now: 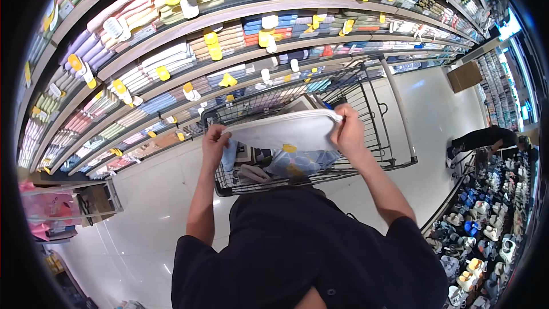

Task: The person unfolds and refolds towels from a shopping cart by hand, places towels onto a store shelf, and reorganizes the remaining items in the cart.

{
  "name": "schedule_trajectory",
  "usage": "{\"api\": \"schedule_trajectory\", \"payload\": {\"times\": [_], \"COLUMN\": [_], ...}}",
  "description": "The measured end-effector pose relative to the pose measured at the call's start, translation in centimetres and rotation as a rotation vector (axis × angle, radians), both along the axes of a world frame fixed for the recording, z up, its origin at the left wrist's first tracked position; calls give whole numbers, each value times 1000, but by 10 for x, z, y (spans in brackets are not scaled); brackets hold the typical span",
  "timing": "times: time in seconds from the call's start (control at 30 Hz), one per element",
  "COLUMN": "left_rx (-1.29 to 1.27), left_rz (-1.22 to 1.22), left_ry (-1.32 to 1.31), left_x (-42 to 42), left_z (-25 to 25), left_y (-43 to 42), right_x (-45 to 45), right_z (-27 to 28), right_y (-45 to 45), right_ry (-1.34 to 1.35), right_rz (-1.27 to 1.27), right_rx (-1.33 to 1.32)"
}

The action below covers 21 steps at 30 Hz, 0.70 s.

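A white folded towel (286, 129) is stretched between my two hands over the shopping cart (382, 105). My left hand (214, 142) pinches its left corner, and my right hand (349, 133) grips the right corner with the fingers wrapped round it. A yellow tag (290, 148) shows at the towel's lower edge. Below it in the cart lies a light blue patterned packet or cloth (303, 164), with a greyish item (253, 174) to its left. The towel hides part of the cart's contents.
Long shelves (286, 6) of folded towels with yellow and white tags curve along the far side. Pink goods (51, 212) hang at left. A person (486, 140) bends near a shoe display (480, 223) at right; a cardboard box (464, 76) stands farther back.
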<state>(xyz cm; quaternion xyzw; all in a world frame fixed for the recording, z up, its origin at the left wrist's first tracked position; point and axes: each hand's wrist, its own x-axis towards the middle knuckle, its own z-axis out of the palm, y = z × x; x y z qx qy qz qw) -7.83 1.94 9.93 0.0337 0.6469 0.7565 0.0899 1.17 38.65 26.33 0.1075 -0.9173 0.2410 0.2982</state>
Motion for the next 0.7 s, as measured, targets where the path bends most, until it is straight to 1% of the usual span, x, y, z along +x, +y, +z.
{"api": "schedule_trajectory", "payload": {"times": [0.03,0.07,0.13,0.17,0.2,0.27,0.3,0.33,0.37,0.5,0.57,0.6,0.63,0.7], "left_rx": [10,1,128,181,174,636,29,-592,-598,287,747,976,977,754], "left_rz": [3,-10,91,85,74,307,83,-142,-113,-61,-38,-31,-13,15], "left_ry": [-20,-14,-202,-205,-201,-312,186,654,643,39,-243,-378,-376,-462], "left_x": [2,5,13,15,16,26,29,33,34,41,43,44,41,35], "left_z": [-8,-17,-30,-44,-47,-44,-30,-15,-16,-19,-20,-20,-19,-11], "left_y": [1,5,16,18,30,58,58,57,57,68,72,73,70,68], "right_x": [-15,-22,-42,-54,-64,-59,-55,-50,-45,-10,4,7,8,5], "right_z": [12,27,61,71,83,151,141,122,106,73,60,57,55,56], "right_y": [-4,-8,-27,-41,-57,-105,-114,-123,-132,-133,-125,-121,-117,-115], "right_ry": [92,47,4,66,128,-671,-664,-221,233,242,-20,-21,-72,-123], "right_rz": [89,153,278,354,434,569,581,721,844,1041,1121,1142,1158,1179], "right_rx": [16,64,225,292,361,334,335,455,551,615,613,608,629,652]}}
